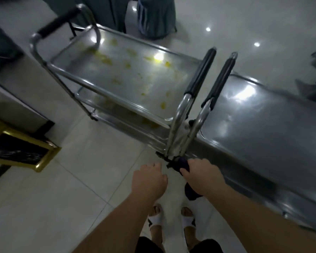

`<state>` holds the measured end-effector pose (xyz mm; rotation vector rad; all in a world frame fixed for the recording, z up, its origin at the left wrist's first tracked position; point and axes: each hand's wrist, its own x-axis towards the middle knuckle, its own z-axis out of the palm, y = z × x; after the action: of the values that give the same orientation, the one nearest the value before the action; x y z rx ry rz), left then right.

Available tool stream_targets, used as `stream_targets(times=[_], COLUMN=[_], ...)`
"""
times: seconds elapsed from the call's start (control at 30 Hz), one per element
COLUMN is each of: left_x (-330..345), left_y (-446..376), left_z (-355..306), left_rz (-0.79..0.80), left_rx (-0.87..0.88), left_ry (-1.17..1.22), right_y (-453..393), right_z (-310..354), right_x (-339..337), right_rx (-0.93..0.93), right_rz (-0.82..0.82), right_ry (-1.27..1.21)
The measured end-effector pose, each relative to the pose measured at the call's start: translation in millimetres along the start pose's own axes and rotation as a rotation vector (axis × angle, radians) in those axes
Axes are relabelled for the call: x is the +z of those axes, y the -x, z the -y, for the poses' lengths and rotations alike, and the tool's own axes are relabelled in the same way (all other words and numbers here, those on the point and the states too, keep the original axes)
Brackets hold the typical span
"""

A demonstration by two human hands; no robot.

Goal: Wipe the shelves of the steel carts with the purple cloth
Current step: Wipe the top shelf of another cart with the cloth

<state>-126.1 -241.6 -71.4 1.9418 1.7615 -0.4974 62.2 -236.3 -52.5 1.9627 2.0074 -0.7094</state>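
Two steel carts stand end to end on the tiled floor. The left cart point(117, 73) has yellow smears point(106, 60) across its top shelf; the right cart point(263, 128) looks clean. The right hand point(202, 175) grips the purple cloth point(183, 164) low at the cart corners, while the left hand point(150, 181) hangs beside it, fingers loosely curled, holding nothing

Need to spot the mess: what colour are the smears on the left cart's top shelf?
Yellow smears, in the head view.
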Motion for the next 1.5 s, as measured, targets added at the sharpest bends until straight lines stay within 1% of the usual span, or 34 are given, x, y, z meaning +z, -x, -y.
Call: stream_targets(times=[0.13,0.27,0.37,0.47,0.63,0.7,0.8,1.0,1.13,1.2,1.3,1.4,1.5], left_x=[-41,-74,-91,-104,-127,-135,-145,-169,-188,-196,-208,-225,-252], left_y=[25,46,60,75,82,80,70,55,38,27,6,-23,-60], left_z=[8,13,18,29,76,102,151,263,327,350,373,394,412], left_rz=[-0.100,-0.209,-0.264,-0.305,-0.360,-0.378,-0.407,-0.426,-0.403,-0.391,-0.368,-0.351,-0.339], left_rx=[-0.130,-0.245,-0.307,-0.353,-0.426,-0.446,-0.460,-0.440,-0.415,-0.405,-0.389,-0.359,-0.338], left_ry=[0.077,0.131,0.165,0.191,0.217,0.224,0.246,0.256,0.245,0.240,0.226,0.234,0.259], right_y=[-2,-3,-4,-8,-30,-44,-69,-112,-132,-143,-167,-206,-251], right_z=[29,51,63,79,125,152,201,307,362,380,399,412,425], right_x=[-51,-92,-114,-130,-150,-155,-158,-159,-156,-154,-157,-167,-173], right_rx=[-0.136,-0.281,-0.365,-0.419,-0.503,-0.517,-0.548,-0.517,-0.419,-0.380,-0.383,-0.373,-0.335], right_rz=[-0.068,-0.155,-0.203,-0.231,-0.248,-0.270,-0.256,-0.281,-0.268,-0.253,-0.220,-0.177,-0.188], right_ry=[0.077,0.089,0.079,0.120,0.147,0.172,0.174,0.125,0.074,0.042,0.048,0.032,0.011])
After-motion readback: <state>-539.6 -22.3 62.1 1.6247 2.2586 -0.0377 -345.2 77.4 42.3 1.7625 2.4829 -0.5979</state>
